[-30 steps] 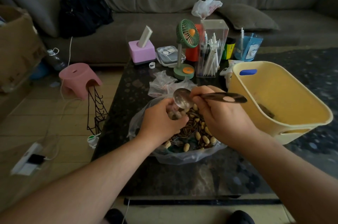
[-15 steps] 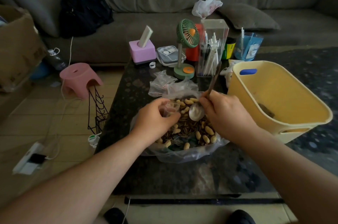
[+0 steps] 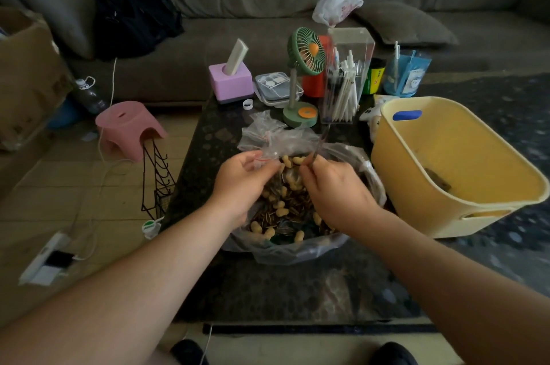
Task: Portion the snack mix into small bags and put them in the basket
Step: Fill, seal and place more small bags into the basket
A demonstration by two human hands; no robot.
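On the dark table (image 3: 268,290), the left hand (image 3: 241,183) pinches the rim of a small clear bag (image 3: 268,146) between thumb and fingertips, held over the big open bag of snack mix (image 3: 285,210) (peanuts and striped seeds). The right hand (image 3: 333,192) has its fingers curled round a spoon (image 3: 320,141), handle pointing far, bowl hidden. The yellow basket (image 3: 416,186) stands just right of the mix.
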